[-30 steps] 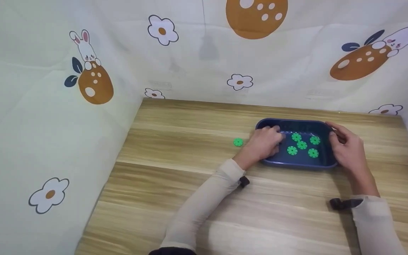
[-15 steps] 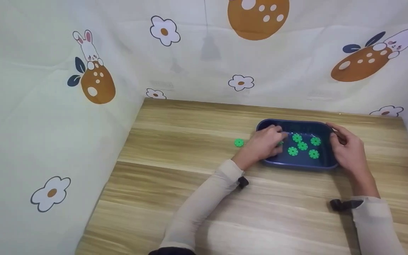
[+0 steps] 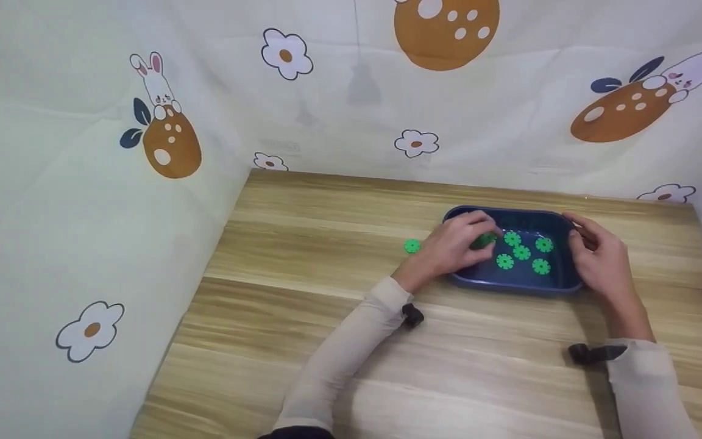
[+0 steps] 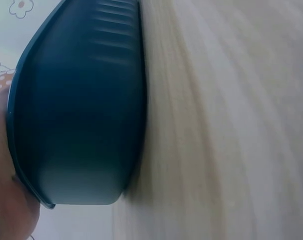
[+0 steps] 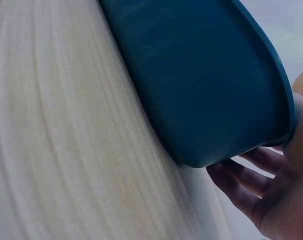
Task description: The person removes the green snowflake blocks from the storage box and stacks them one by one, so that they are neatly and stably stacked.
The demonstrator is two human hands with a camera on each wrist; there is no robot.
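A dark blue rectangular plastic bin (image 3: 515, 285) stands on the table, with several green notched discs (image 3: 541, 266) lying flat on its floor. Over the bin's left end is my left hand (image 3: 457, 244), its thumb and fingers pinching another green notched disc, partly hidden by the fingers. My right hand (image 3: 601, 256) grips the bin's right end, thumb over the rim and fingers outside, as the right wrist view shows under the bin wall (image 5: 206, 85). Just left of my left hand, one green notched disc (image 3: 412, 246) lies on the table. The left wrist view shows mostly the bin's outer side (image 4: 86, 115).
The wood-grain table (image 3: 302, 292) reaches forward to a pale cloth backdrop (image 3: 339, 110) printed with rabbits and flowers. More cloth borders the left and right sides. A black wrist camera (image 3: 412, 316) sits below my left hand, and another (image 3: 588, 353) below my right.
My left hand has risen slightly from the bin's floor with a green notched disc between its fingers. My right hand still holds the bin's right end.
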